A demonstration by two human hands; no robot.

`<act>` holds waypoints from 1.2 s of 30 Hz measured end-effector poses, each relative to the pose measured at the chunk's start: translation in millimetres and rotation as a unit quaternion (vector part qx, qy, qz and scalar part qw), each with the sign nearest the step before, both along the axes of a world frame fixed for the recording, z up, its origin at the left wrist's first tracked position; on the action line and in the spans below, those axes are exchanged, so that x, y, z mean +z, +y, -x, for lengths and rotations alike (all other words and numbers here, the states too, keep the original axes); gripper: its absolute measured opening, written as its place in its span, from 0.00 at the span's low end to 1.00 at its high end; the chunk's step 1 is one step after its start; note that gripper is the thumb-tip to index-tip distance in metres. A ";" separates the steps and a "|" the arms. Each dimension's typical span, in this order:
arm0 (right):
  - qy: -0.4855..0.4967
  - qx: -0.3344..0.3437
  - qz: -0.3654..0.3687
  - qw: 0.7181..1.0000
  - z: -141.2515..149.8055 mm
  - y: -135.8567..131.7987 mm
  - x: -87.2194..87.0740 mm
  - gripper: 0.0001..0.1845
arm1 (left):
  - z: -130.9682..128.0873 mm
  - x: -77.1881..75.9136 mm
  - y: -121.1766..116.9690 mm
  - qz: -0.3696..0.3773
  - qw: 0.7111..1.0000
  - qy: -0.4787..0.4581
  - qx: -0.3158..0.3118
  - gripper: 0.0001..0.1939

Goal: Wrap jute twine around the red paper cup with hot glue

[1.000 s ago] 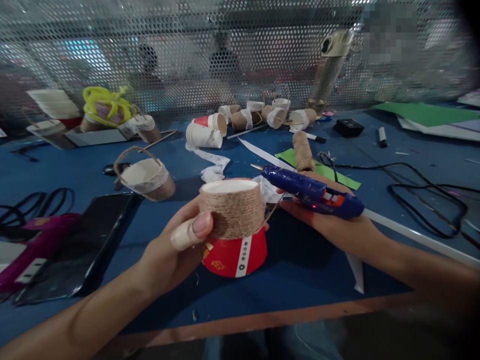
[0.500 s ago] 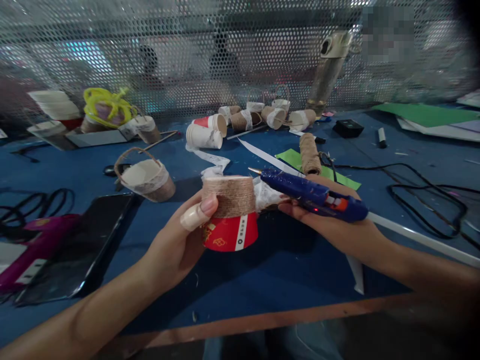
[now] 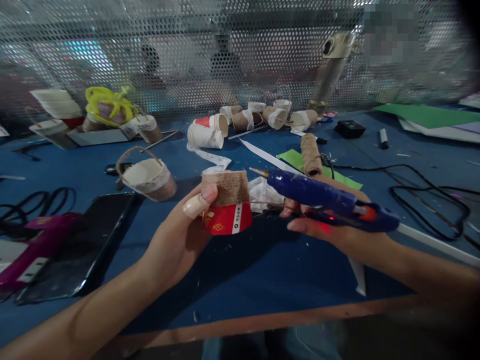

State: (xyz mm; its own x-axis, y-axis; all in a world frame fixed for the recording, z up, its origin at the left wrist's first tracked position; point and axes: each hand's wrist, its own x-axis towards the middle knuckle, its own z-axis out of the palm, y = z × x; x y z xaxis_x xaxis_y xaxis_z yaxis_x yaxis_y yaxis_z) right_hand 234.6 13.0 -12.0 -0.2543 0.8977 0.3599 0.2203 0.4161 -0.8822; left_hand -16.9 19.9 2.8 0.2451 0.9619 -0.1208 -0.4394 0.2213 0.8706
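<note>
Left hand (image 3: 180, 227): closed around a paper cup (image 3: 227, 202), thumb on the near side. The cup is upright, in front of the body and clear of the surface (image 3: 262, 287); its upper part is wound with brown twine, its lower part is bare red with a white strip.

Right hand (image 3: 322, 230): holding a blue glue gun (image 3: 315, 192), red light lit, white glue stick (image 3: 435, 242) protruding from the rear over the forearm. The nozzle points toward the left hand and lies just beside the cup's rim; contact cannot be confirmed.

Between the hands, behind the gun's nozzle, lies white lace (image 3: 262, 192). Just beyond the right hand stands a twine spool (image 3: 311, 154), near green paper (image 3: 292, 157). Beyond the left hand, toward its left, sits a handled basket (image 3: 165, 189). Farther left of that hand: a dark flat device (image 3: 90, 235) and a magenta glue gun (image 3: 41, 245).
</note>
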 end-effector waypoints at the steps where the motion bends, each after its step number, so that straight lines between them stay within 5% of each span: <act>1: -0.006 0.023 -0.026 0.999 -0.4 -0.6 2.1 0.11 | -0.8 1.1 -0.6 0.003 1.000 0.000 0.010 0.13; 5: -0.050 0.009 -0.133 0.990 -1.8 -1.0 5.2 0.11 | -2.5 3.6 -2.7 0.017 1.000 -0.010 0.011 0.13; 12: -0.078 0.000 -0.019 0.997 -6.4 -0.2 -0.1 0.12 | -2.3 3.7 -1.2 0.024 0.999 0.015 0.039 0.19; 20: -0.104 0.036 -0.035 0.993 -3.1 -1.0 7.0 0.12 | 1.1 -0.5 -0.9 -0.004 1.000 0.003 0.017 0.10; 36: -0.168 -0.006 -0.063 0.984 -6.0 -5.3 5.0 0.15 | 1.1 -2.1 -4.9 -0.068 0.997 0.030 0.021 0.18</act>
